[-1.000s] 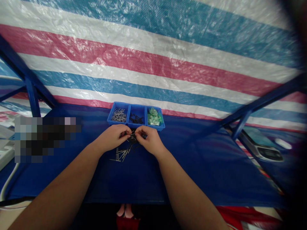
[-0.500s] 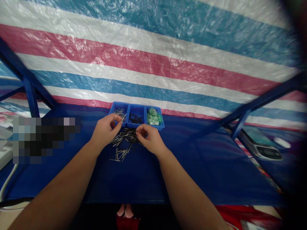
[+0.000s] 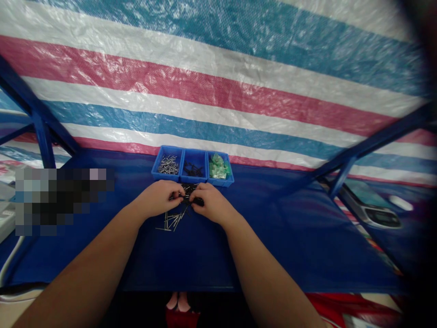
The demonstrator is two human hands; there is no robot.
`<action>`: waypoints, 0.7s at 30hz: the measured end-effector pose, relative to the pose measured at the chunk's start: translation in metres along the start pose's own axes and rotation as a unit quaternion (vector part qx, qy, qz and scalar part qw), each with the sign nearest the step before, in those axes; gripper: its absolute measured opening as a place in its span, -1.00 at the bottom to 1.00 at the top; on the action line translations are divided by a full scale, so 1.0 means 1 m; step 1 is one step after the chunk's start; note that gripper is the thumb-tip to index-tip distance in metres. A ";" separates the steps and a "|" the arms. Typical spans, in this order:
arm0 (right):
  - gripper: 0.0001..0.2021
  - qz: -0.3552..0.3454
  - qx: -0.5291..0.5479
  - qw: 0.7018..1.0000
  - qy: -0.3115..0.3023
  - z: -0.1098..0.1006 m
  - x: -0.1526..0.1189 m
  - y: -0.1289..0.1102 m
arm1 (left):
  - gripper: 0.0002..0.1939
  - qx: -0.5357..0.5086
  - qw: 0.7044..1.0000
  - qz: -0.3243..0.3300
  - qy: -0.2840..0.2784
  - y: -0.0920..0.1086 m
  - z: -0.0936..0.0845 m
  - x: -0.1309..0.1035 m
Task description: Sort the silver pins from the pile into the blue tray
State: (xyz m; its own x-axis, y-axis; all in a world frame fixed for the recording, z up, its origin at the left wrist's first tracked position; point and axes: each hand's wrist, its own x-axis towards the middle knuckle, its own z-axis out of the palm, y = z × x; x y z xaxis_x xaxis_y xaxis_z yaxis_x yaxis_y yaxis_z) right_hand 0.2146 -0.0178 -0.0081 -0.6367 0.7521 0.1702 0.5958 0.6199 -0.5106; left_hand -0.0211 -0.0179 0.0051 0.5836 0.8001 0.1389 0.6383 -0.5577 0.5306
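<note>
On the blue table, both hands meet over a loose pile of thin silver and black rod-like pieces (image 3: 175, 220). My left hand (image 3: 159, 198) has its thumb and fingers pinched together at the pile's left side; whatever lies between the fingertips is too small to make out. From the right, my right hand (image 3: 213, 203) is closed too, its fingertips among dark pieces that I cannot name. Just behind the hands stand three joined blue bins: a left bin (image 3: 154, 174) with silver pins, a middle bin (image 3: 193, 178) with black pieces, and a right bin (image 3: 218, 183) with green, clear-wrapped packets.
A striped plastic sheet (image 3: 205, 100) hangs behind the blue table (image 3: 273, 237). Blue metal frame bars rise at both sides. A digital scale (image 3: 380, 216) is at the right, and a blurred-out area covers things at the left.
My left hand has moved from the left bin down and right to the pile, uncovering the silver pins. My right hand has shifted slightly lower, and the hands are closer together.
</note>
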 end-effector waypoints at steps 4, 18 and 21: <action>-0.86 0.001 -0.006 1.000 -0.001 0.001 0.001 -0.001 | -0.85 0.029 0.999 0.004 -0.021 -0.001 0.008 0.003; -0.89 -0.015 0.012 1.000 0.015 -0.010 -0.001 -0.005 | -0.83 0.058 0.998 0.002 -0.034 0.003 0.012 0.003; -0.87 0.024 0.071 0.997 0.034 -0.014 -0.002 -0.007 | -0.85 0.059 0.998 -0.010 -0.031 0.002 0.013 0.003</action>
State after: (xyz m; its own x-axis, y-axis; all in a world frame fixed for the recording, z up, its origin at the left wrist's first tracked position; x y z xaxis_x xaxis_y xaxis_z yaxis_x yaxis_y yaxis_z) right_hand 0.2192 -0.0205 0.0069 -0.5721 0.7962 0.1968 0.5460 0.5488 -0.6331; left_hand -0.0115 -0.0196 -0.0042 0.5980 0.7979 0.0763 0.7024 -0.5675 0.4296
